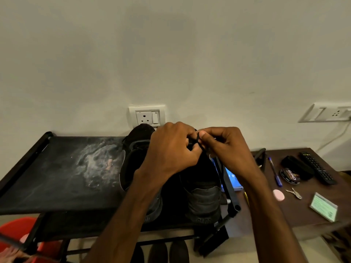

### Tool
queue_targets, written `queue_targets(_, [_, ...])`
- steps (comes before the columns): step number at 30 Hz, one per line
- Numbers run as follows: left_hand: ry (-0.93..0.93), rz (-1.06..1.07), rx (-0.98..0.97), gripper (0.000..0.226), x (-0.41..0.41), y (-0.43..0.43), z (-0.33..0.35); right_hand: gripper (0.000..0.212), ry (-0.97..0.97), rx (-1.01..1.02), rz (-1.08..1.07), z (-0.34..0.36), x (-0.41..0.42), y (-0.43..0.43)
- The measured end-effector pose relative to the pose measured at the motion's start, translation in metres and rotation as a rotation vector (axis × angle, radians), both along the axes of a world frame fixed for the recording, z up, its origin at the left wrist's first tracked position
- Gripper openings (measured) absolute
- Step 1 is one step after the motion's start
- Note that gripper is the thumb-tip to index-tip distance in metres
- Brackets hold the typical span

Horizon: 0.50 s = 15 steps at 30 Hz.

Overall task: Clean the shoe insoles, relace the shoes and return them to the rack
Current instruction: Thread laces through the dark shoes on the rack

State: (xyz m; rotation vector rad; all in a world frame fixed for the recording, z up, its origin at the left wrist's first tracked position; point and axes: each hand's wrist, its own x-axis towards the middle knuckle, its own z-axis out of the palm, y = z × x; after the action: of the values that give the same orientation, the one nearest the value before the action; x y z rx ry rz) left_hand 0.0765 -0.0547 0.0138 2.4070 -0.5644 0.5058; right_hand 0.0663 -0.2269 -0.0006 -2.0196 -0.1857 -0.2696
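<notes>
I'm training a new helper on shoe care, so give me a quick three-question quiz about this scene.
1. True or false: the left hand and the right hand both pinch the black lace.
2. The two black shoes stand on: A) the floor, B) the rack's top shelf, C) a chair.
3. On which side of the rack does the remote lie?
Key: 1 true; 2 B; 3 the right, on the brown table.
</notes>
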Motion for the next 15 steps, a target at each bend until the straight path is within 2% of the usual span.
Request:
queue_targets(6, [-0.094,-0.017,-0.017,0.016,-0.0021,-0.0027,-0.0021,0.008,0.116,0.13,-0.088,0.0012,-0.0046,-0.0032])
queue_targets(10, [-0.143,-0.065,0.002,0.012,-0.0014,-0.002,-0.0027,0.005,0.115,0.112,-0.161,0.0044,-0.0032,-0.0026])
queue_targets(13, [-0.04,-0.064,0.072,0.012,0.0007,0.0009,0.0007,0.007,0.117,0.061,-0.174,0.0043,-0.0025,0.002])
queue_targets(15, [0.093,-0.019,0.094,0.011,0.002,0.0009,0.0034,0.013,0.061,-0.081,-0.201,0.0008,-0.002,0.0055])
